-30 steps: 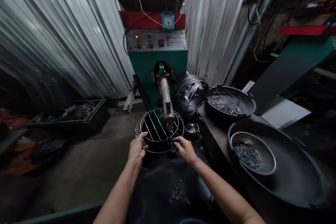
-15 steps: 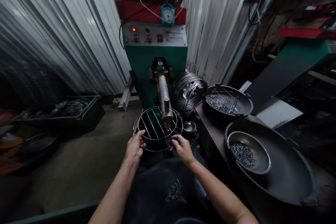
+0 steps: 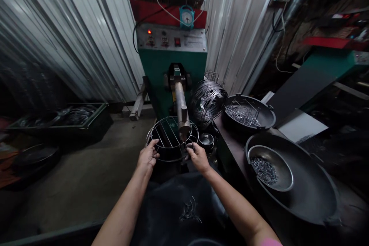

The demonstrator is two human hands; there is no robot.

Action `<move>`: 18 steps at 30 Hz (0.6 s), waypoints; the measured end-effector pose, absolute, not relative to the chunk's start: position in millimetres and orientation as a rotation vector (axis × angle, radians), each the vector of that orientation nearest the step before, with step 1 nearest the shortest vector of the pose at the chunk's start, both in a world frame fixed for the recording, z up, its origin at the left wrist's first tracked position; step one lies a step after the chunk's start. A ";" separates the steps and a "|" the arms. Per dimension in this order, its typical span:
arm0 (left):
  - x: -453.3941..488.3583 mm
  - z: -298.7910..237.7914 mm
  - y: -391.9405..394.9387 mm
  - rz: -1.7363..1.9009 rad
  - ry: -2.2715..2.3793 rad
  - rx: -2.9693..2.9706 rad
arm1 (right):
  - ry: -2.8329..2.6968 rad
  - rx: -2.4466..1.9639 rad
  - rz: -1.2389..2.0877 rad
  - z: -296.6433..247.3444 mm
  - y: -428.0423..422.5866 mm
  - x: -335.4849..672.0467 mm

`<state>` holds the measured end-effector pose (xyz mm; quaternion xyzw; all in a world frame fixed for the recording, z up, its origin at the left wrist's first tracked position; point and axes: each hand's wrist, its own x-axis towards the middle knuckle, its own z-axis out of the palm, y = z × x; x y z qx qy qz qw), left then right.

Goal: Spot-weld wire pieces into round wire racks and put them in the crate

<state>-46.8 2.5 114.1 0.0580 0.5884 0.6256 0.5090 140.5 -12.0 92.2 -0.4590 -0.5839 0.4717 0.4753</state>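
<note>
A round wire rack (image 3: pixel 170 147) with two rings and straight cross bars lies under the rod-like upper electrode (image 3: pixel 182 113) of a green spot welding machine (image 3: pixel 155 69). My left hand (image 3: pixel 148 156) is closed on the rack's near left rim, thumb on top. Close by the electrode tip, my right hand (image 3: pixel 198 157) pinches a short wire piece against the rack's right side; the fingers partly hide it. Several short curved wires (image 3: pixel 190 210) rest on the dark cloth over my lap.
Right of the machine stand a wire coil (image 3: pixel 209 102), a pan of wire parts (image 3: pixel 266 117) and a large pan (image 3: pixel 314 196) holding a metal bowl (image 3: pixel 288 178) of short wires. A green bin (image 3: pixel 86 123) is at left. A small clock (image 3: pixel 186 17) hangs above the control panel.
The rack's near edge has tipped up slightly, and my right hand has moved a little up and left toward the electrode tip. My left hand keeps its hold. The view has shifted slightly.
</note>
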 end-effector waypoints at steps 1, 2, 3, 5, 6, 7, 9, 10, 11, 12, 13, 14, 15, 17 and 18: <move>-46.9 114.3 3.2 1.503 1.434 0.139 | -1.410 -1.113 1.161 91.8 -11.5 139.6; -47.0 114.6 3.9 1.499 1.450 0.140 | -1.386 -1.102 1.174 91.3 -11.3 138.4; -46.9 114.9 4.4 1.498 1.465 0.136 | -1.359 -1.096 1.194 91.1 -11.3 137.2; -46.1 115.8 5.0 1.503 1.485 0.110 | -1.292 -1.101 1.252 91.8 -12.1 135.9; -45.4 116.1 4.9 1.507 1.488 0.093 | -1.250 -1.110 1.275 92.7 -12.9 136.9; -44.6 116.3 4.3 1.511 1.486 0.076 | -1.203 -1.118 1.289 93.5 -14.2 139.5; -42.5 115.5 2.0 1.521 1.477 0.052 | -1.109 -1.117 1.294 93.9 -18.1 151.1; -41.5 114.4 0.2 1.526 1.469 0.046 | -1.072 -1.117 1.297 92.6 -20.9 160.2; -40.4 112.9 -1.9 1.531 1.461 0.039 | -1.049 -1.126 1.310 89.9 -24.4 171.1; -39.5 111.0 -4.1 1.539 1.455 0.028 | -1.038 -1.147 1.333 85.7 -28.5 183.1; -38.6 109.0 -6.3 1.547 1.449 0.014 | -1.042 -1.185 1.363 79.8 -33.3 195.8; -37.7 107.1 -8.4 1.556 1.440 -0.002 | -1.059 -1.243 1.393 72.5 -38.8 208.2; -36.8 105.6 -10.3 1.565 1.429 -0.016 | -1.089 -1.316 1.413 64.1 -44.9 219.8; -34.6 104.9 -13.6 1.578 1.414 -0.035 | -1.205 -1.475 1.422 46.2 -58.8 238.5; -33.1 105.8 -15.0 1.584 1.409 -0.038 | -1.284 -1.539 1.390 37.6 -66.3 245.1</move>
